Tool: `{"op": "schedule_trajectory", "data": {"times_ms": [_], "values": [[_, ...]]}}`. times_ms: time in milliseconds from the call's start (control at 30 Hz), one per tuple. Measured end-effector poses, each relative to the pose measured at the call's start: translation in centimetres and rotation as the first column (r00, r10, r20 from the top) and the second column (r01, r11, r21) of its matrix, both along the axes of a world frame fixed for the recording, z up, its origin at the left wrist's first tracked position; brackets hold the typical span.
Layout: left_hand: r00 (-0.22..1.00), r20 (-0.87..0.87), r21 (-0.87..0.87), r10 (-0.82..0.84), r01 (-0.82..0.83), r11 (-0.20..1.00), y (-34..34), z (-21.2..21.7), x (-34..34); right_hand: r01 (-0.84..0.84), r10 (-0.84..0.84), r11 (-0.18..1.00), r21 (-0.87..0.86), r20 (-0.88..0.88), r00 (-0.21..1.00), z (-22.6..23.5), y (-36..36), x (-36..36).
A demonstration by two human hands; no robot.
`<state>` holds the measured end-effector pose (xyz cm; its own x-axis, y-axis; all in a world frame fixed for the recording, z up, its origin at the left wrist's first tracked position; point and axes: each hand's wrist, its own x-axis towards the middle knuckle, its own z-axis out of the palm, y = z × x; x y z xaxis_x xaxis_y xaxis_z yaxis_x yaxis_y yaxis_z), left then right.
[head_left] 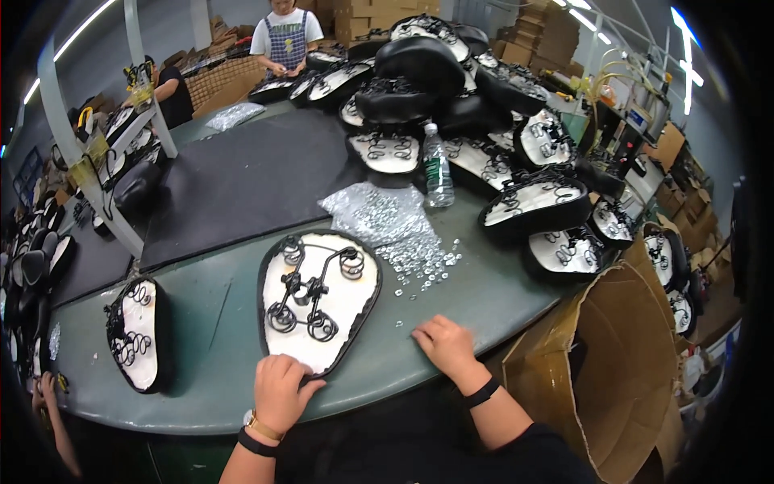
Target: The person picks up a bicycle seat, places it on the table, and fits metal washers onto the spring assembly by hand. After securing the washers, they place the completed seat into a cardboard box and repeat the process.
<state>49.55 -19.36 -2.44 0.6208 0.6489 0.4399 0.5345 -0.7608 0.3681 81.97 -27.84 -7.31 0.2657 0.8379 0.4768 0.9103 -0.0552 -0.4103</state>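
Touching 1 saddle [318,278], left hand [280,391] perhaps gripping.

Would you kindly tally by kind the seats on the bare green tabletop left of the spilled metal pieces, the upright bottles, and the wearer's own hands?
Seats: 2 (larger-looking seat at the left hand, other seat further left)
Bottles: 1 (clear bottle)
Own hands: 2 (left hand, right hand)
Total: 5

You are at a green table [211,391] — a black mat [250,181] lies on it. Past it, you see brown boxes [364,18] piled high and a grey wall [171,31]. Long white lights [84,30] shine above — a big open box [542,347] sits at your right.
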Motion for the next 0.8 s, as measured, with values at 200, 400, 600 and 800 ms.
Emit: {"op": "schedule_trajectory", "data": {"times_ms": [200, 400, 600, 800], "values": [[0.995, 0.013, -0.005, -0.102, 0.102, 0.995, -4.3, 0.6, 2.8, -0.14, 0.043, 0.929, -0.343, -0.275, 0.96, 1.4, -0.9, 0.1], [0.992, 0.055, -0.038, -0.115, 0.117, 0.992, -4.6, 0.7, 5.1, -0.002, -0.016, 0.994, -0.108, -0.16, 0.987, 1.2, -0.3, 0.4], [0.998, 0.011, -0.037, -0.065, 0.065, 0.997, -5.2, 0.7, 5.6, -0.088, 0.079, 0.992, -0.091, -0.102, 0.992, 1.8, -1.5, -0.4], [0.994, 0.108, -0.129, -0.028, 0.042, 0.991, -5.1, 1.8, 4.8, -0.117, 0.108, 0.992, -0.041, -0.168, 0.98, 2.5, -1.4, -1.2]]}}
